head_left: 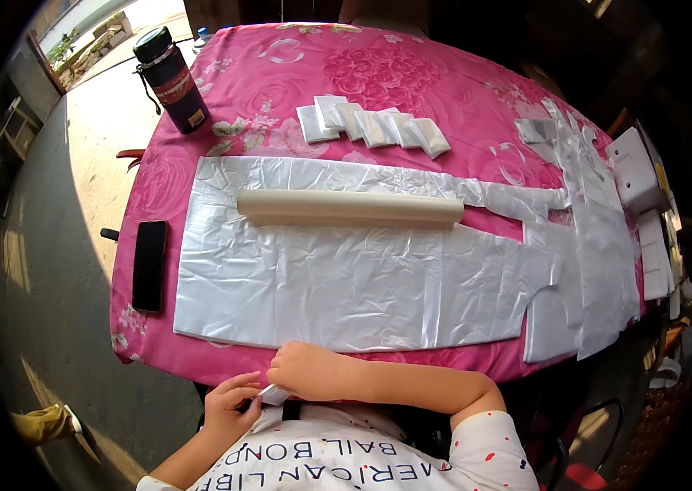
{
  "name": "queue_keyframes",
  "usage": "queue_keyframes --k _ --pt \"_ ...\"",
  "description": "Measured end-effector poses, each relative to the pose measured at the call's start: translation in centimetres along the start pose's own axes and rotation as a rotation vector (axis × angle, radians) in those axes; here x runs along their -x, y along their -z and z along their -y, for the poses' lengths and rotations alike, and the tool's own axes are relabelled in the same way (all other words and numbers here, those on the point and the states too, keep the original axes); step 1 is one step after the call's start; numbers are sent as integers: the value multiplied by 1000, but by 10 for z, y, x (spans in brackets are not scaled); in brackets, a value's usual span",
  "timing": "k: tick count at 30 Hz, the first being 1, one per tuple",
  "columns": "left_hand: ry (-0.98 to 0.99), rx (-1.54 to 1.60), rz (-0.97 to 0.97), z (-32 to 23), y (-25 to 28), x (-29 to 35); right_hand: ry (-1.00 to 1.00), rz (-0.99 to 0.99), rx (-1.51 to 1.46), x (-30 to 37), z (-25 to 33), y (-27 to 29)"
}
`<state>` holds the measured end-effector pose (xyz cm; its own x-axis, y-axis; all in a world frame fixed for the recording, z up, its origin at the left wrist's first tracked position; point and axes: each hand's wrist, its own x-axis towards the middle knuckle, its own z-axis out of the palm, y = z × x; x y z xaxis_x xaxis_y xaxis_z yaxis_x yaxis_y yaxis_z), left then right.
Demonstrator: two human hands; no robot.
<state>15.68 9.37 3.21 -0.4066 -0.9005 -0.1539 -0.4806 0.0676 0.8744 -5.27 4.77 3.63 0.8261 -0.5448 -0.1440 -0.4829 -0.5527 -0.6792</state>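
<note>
At the near table edge, close to my body, my left hand [229,403] and my right hand [301,368] meet at a small white folded piece [274,394]. My left thumb and fingers pinch its left corner. My right hand is closed over its upper end, with the fingertips mostly hidden. Just beyond, white plastic bags [346,286] lie flat in a wide stack, their handle ends toward the right. A long pale beige tube [350,207] rests across them. Farther back, several small folded white packets [374,128] overlap in a row.
A pink floral cloth [272,82] covers the table. At the far left stands a dark flask [172,82] with a black lid. A black phone [149,266] lies by the left edge. White boxes [639,172] stand at the right. Someone's foot [74,420] shows at lower left.
</note>
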Motion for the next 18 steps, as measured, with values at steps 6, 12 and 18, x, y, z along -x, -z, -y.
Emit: queue_keyframes --k 6,12,18 --pt "-313 -171 -84 -19 4 -34 -142 -615 -204 68 -81 116" --pt "-346 -164 -31 -16 -6 -39 -432 -1317 -528 132 -217 216" --pt "-344 -174 -32 -16 -7 -45 -862 -1282 -266 166 -310 225"
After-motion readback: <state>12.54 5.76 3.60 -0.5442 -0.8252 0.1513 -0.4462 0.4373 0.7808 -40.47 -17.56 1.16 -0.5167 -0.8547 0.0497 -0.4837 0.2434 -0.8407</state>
